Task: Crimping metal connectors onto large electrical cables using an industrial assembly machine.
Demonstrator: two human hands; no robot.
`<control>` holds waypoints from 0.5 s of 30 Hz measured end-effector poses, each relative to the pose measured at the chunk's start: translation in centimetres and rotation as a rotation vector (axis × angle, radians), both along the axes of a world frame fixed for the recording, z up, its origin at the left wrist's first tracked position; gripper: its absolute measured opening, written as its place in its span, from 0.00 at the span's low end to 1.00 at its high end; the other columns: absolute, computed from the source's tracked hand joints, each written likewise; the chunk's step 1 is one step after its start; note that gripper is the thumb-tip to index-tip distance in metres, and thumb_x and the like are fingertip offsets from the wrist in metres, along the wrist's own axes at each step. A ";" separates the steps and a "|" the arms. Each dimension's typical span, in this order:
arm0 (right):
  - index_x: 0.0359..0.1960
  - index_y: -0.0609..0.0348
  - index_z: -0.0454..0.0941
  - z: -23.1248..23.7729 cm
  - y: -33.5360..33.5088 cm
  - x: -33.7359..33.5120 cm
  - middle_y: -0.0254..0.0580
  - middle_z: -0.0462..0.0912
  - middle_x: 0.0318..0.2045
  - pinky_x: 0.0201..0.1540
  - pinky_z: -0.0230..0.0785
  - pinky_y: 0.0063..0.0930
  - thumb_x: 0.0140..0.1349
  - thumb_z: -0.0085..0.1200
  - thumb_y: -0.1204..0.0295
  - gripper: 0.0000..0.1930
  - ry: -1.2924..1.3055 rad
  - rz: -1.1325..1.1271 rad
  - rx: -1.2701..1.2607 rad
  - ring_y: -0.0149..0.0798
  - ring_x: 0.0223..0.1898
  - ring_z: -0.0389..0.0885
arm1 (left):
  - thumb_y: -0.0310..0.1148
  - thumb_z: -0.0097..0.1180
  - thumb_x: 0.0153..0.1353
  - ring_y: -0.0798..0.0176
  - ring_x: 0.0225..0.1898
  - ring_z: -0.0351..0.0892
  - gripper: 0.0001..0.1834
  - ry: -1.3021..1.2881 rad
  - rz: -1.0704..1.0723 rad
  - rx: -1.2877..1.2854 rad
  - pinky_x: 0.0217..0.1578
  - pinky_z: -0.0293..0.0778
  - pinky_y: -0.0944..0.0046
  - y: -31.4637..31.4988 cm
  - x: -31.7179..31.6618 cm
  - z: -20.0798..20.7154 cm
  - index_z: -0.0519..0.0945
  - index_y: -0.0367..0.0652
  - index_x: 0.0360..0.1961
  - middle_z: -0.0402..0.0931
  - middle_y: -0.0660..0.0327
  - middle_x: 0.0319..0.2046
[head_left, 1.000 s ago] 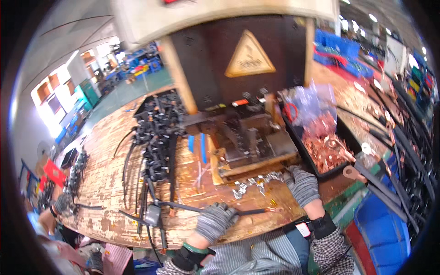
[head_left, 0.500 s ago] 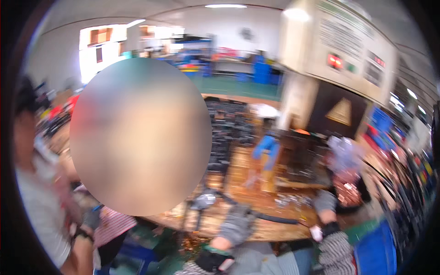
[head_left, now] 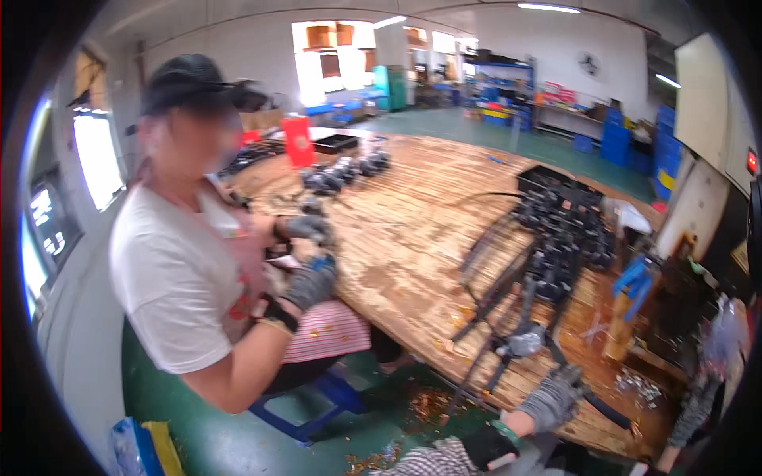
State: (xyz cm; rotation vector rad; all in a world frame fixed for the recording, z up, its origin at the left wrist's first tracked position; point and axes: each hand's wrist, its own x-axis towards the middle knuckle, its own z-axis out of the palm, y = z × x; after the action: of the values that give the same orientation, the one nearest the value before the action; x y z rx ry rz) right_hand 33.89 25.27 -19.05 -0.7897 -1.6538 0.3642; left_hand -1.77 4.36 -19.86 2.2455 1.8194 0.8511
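Note:
My left hand point(head_left: 552, 398), in a grey knit glove, is at the near edge of the wooden table, its fingers closed over a thick black cable point(head_left: 607, 408). The cable comes out on the right side of the hand, with a small coppery tip. Just beyond lies a clear plastic-wrapped part point(head_left: 524, 343) among black cables. My right hand point(head_left: 695, 412), in a grey glove, is low at the right edge, below a translucent plastic bag point(head_left: 726, 324); its fingers are too unclear to read.
A pile of black cable assemblies point(head_left: 563, 230) lies on the table point(head_left: 397, 214). Blue-handled pliers point(head_left: 633, 282) and small silvery pieces point(head_left: 639, 387) are toward the right. A co-worker point(head_left: 182, 270) with gloved hands sits at left on a blue stool point(head_left: 305, 408). A pale machine cabinet point(head_left: 718, 103) stands at right.
The view has swung left, so the co-worker and more of the table show, and the machine has shifted to the right edge. My left hand stays at the black cable.

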 end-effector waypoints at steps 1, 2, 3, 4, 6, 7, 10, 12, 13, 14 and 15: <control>0.50 0.56 0.70 2.3 -2.3 -4.2 0.42 0.76 0.37 0.38 0.65 0.29 0.65 0.38 0.70 0.14 -0.284 -0.390 0.338 0.38 0.34 0.72 | 0.36 0.49 0.52 0.45 0.58 0.57 0.23 -0.049 0.023 0.209 0.60 0.51 0.48 0.3 -0.3 -3.4 0.70 0.40 0.50 0.62 0.44 0.53; 0.44 0.58 0.74 6.5 -6.7 -5.3 0.45 0.77 0.38 0.44 0.63 0.34 0.65 0.38 0.69 0.13 -0.635 -0.884 0.694 0.44 0.38 0.72 | 0.33 0.50 0.51 0.44 0.56 0.60 0.22 -0.094 -0.048 0.253 0.59 0.53 0.47 0.8 -0.6 -2.8 0.71 0.40 0.49 0.63 0.44 0.50; 0.49 0.60 0.71 7.5 -7.8 -6.7 0.46 0.76 0.38 0.43 0.63 0.35 0.64 0.40 0.68 0.15 -0.270 -0.553 -0.021 0.42 0.38 0.70 | 0.34 0.50 0.51 0.43 0.55 0.60 0.22 -0.044 0.011 0.264 0.59 0.53 0.47 0.0 -0.9 -1.5 0.71 0.40 0.49 0.64 0.44 0.50; 0.48 0.61 0.72 8.8 -9.0 -9.0 0.45 0.75 0.35 0.41 0.62 0.33 0.64 0.41 0.68 0.14 -0.244 -0.589 0.083 0.40 0.36 0.70 | 0.35 0.51 0.50 0.43 0.56 0.59 0.22 -0.007 0.015 0.115 0.59 0.53 0.47 -0.5 -1.1 0.0 0.71 0.41 0.49 0.64 0.45 0.49; 0.48 0.65 0.73 9.9 -8.0 -13.3 0.47 0.74 0.49 0.57 0.57 0.29 0.64 0.44 0.69 0.16 0.152 -0.342 0.049 0.37 0.51 0.70 | 0.41 0.53 0.50 0.44 0.58 0.57 0.25 0.040 0.096 -0.001 0.60 0.51 0.48 -1.9 -2.3 1.1 0.72 0.45 0.50 0.63 0.48 0.53; 0.40 0.58 0.73 11.1 -9.1 -14.1 0.36 0.77 0.27 0.26 0.63 0.20 0.66 0.42 0.62 0.13 0.142 -0.276 0.047 0.26 0.26 0.71 | 0.45 0.53 0.51 0.45 0.59 0.56 0.26 0.099 0.133 0.056 0.60 0.49 0.48 -1.8 -2.1 0.3 0.72 0.46 0.51 0.62 0.49 0.55; 0.37 0.58 0.72 12.9 -8.3 -14.8 0.33 0.76 0.20 0.20 0.61 0.16 0.65 0.42 0.61 0.13 0.286 -0.297 -0.078 0.22 0.19 0.70 | 0.48 0.52 0.52 0.46 0.61 0.53 0.27 0.112 0.115 -0.010 0.61 0.45 0.46 -1.1 -2.3 0.0 0.71 0.49 0.53 0.60 0.49 0.57; 0.36 0.58 0.71 12.8 -6.9 -13.6 0.33 0.75 0.17 0.20 0.62 0.18 0.65 0.42 0.61 0.13 0.151 -0.374 0.034 0.24 0.17 0.71 | 0.48 0.52 0.53 0.45 0.62 0.53 0.27 0.106 0.087 -0.013 0.61 0.45 0.46 -0.5 -1.4 0.3 0.71 0.50 0.53 0.60 0.49 0.57; 0.36 0.58 0.71 12.6 -7.1 -13.2 0.33 0.75 0.17 0.20 0.62 0.18 0.65 0.42 0.61 0.13 0.154 -0.381 0.031 0.24 0.17 0.71 | 0.48 0.52 0.53 0.45 0.62 0.53 0.27 0.108 0.079 0.000 0.61 0.45 0.46 -0.4 -1.1 0.3 0.72 0.50 0.53 0.60 0.49 0.57; 0.37 0.59 0.71 12.3 -7.4 -13.1 0.34 0.75 0.16 0.20 0.63 0.19 0.65 0.42 0.62 0.13 0.184 -0.384 0.025 0.25 0.17 0.71 | 0.48 0.52 0.53 0.45 0.61 0.53 0.26 0.110 0.076 0.012 0.61 0.45 0.46 -0.3 -1.1 0.2 0.72 0.50 0.52 0.60 0.48 0.57; 0.37 0.59 0.71 12.1 -7.4 -13.2 0.35 0.75 0.16 0.20 0.64 0.20 0.65 0.42 0.62 0.12 0.214 -0.373 0.024 0.25 0.17 0.72 | 0.48 0.52 0.53 0.45 0.61 0.53 0.26 0.110 0.088 0.015 0.61 0.45 0.46 -0.3 -1.2 0.4 0.72 0.50 0.52 0.60 0.48 0.57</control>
State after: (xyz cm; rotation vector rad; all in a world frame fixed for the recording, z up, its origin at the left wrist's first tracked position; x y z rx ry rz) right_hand 20.69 17.88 -6.91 -0.9839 -1.2783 0.1581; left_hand -2.97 4.08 -19.50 2.2784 1.9795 0.7722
